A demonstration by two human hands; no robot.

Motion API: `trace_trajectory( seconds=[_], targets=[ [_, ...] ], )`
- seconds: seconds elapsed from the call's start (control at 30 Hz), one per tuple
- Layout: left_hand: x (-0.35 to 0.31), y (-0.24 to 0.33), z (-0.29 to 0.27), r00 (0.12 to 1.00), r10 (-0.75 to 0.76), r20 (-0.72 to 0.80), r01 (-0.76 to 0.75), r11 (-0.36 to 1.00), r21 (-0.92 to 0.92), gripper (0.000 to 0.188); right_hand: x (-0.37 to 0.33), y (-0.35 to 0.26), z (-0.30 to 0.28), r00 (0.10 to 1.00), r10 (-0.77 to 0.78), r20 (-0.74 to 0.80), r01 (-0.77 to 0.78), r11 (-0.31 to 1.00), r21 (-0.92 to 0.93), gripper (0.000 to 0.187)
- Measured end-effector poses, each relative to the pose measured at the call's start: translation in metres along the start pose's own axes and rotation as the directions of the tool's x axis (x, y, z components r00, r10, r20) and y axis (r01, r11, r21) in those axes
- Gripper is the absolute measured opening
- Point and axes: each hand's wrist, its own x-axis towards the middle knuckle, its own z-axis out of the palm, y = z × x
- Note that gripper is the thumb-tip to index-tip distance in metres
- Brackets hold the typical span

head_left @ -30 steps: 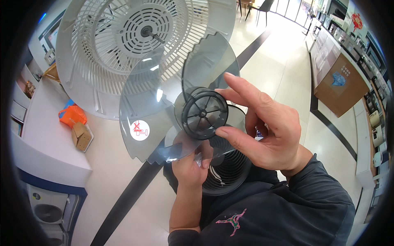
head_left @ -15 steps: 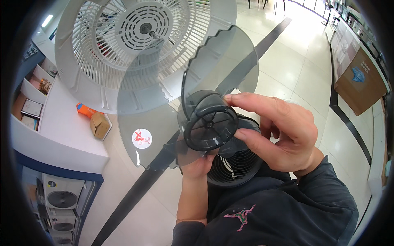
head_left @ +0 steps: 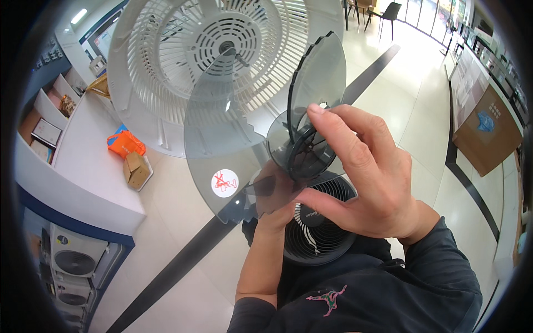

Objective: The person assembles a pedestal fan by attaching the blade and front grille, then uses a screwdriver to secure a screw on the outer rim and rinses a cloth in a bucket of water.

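Now that hub has turned more edge-on beside spread right grip, we see its face less; fan blade before left grip, closure we cannot tell.

A round white sticker on the see-through grey fan blade shows a red line drawing with a cross over part of it. Short pale lettering stands on the hub of the black round grille. The dark shirt bears a pink and green figure emblem. White marks on the cardboard box are probably printed characters, too small to read. A yellow-and-black label sits on a white boxed unit.
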Motion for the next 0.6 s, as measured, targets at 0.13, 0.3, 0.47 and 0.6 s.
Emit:
trace_trajectory(
  seconds=[0.13, 0.3, 0.47, 0.6],
  targets=[
    [0.018, 0.018, -0.005, 0.98, -0.083, 0.181, 0.063, 0.992, 0.113, 0.033, 0.013, 0.006, 0.015, 0.993, -0.074, -0.091, 0.067, 0.995, -0.078, 0.086],
    [0.015, 0.017, -0.003, 0.99, 0.128, 0.059, -0.14, 0.886, 0.441, 0.036, 0.018, 0.016, 0.03, 0.983, -0.042, -0.178, 0.035, 0.999, -0.038, 0.079],
    [-0.007, 0.022, -0.03, 0.896, 0.419, 0.145, -0.395, 0.606, 0.691, 0.025, 0.026, 0.033, 0.039, 0.948, -0.043, -0.315, 0.054, 0.998, 0.027, 0.083],
    [-0.013, 0.022, -0.046, 0.762, 0.645, 0.063, -0.51, 0.536, 0.673, 0.019, 0.037, 0.047, 0.044, 0.926, -0.019, -0.376, 0.059, 0.994, 0.095, 0.086]
  ],
)
